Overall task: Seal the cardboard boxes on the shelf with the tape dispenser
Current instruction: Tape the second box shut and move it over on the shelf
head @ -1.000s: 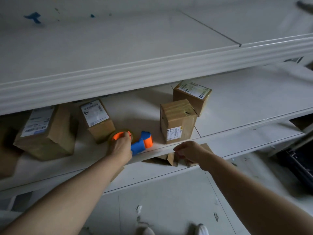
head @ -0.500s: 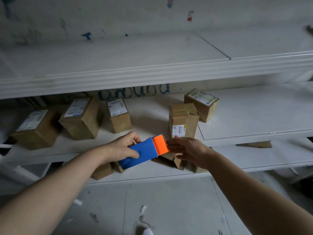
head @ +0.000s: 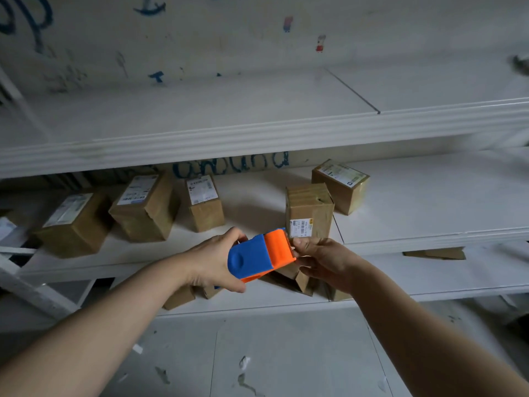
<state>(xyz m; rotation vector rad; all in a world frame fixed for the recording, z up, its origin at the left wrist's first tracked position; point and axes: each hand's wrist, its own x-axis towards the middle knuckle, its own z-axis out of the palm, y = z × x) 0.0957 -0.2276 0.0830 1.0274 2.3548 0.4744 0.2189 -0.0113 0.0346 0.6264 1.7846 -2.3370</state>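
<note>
Tape dispenser (head: 259,255) blue and orange, held up in front of the middle shelf (head: 429,219) | my left hand (head: 213,260) wraps its blue body | my right hand (head: 323,260) pinches its orange end | 5 cardboard boxes (head: 146,213) sit on that shelf

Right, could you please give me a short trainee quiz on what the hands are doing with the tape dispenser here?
1. True or false: the tape dispenser lies on the shelf.
2. Which hand grips its blue body? A left hand; B right hand; C neither.
3. Fill in: the right hand pinches the dispenser's ____ end.
Key: 1 false, it is held up in front of the shelf; 2 A; 3 orange.
</note>
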